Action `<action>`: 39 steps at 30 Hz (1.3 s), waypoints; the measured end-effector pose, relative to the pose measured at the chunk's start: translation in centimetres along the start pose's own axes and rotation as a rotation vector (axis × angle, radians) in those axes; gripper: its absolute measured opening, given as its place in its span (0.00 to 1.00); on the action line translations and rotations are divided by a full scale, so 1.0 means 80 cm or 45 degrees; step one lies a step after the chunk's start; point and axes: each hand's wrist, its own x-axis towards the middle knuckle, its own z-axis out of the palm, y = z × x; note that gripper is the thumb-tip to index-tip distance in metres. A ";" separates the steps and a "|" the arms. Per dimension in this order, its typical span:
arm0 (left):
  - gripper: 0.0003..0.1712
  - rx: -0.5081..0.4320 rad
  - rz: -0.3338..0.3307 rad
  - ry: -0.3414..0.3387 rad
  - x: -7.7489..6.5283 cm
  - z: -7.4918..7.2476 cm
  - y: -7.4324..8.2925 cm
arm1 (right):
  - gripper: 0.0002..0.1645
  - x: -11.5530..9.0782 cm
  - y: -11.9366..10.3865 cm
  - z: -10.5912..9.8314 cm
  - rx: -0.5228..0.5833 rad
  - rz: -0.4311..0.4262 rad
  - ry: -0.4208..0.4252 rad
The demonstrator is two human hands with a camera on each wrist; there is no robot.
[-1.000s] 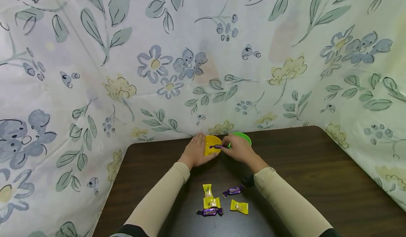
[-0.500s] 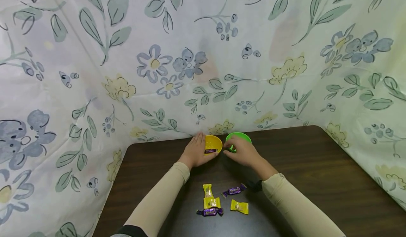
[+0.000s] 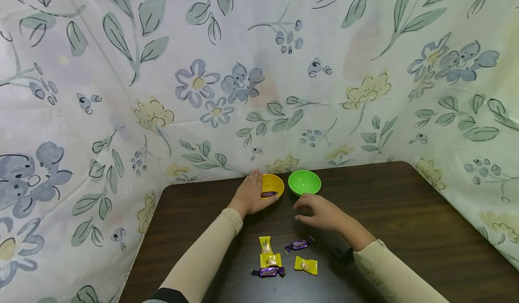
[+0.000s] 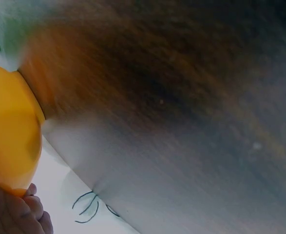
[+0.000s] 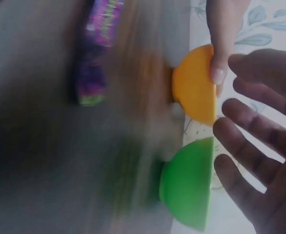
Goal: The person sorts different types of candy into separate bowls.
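Note:
My left hand (image 3: 252, 195) lies against the left side of a small yellow bowl (image 3: 278, 182), its fingers straight and its thumb along the near side. A purple-wrapped candy (image 3: 269, 194) lies inside this bowl. In the left wrist view, fingertips (image 4: 34, 204) touch the bowl's outer wall. Just right of it stands a green bowl (image 3: 305, 182). My right hand (image 3: 320, 212) hovers in front of the green bowl with relaxed, spread fingers and holds nothing. Nearer on the table lie purple candies (image 3: 299, 244) and yellow-wrapped candies (image 3: 306, 264).
The dark wooden table (image 3: 397, 231) meets a flowered cloth (image 3: 243, 68) hanging behind and at both sides. The bowls stand close to its back edge. In the right wrist view, a purple candy (image 5: 104, 24) lies on the table before the bowls.
The right hand has let a purple candy drop into the yellow bowl and drawn back toward the right and nearer, baring the green bowl. The left hand has stayed in place.

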 end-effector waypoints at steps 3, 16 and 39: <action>0.65 0.001 -0.005 -0.002 0.000 0.000 0.000 | 0.13 -0.014 0.003 0.002 0.019 -0.002 -0.043; 0.66 0.011 0.003 -0.003 0.000 -0.001 0.001 | 0.14 -0.064 0.015 0.013 0.071 0.016 -0.090; 0.66 0.009 -0.008 -0.007 0.000 0.001 0.002 | 0.15 -0.080 0.022 0.028 0.054 0.050 -0.084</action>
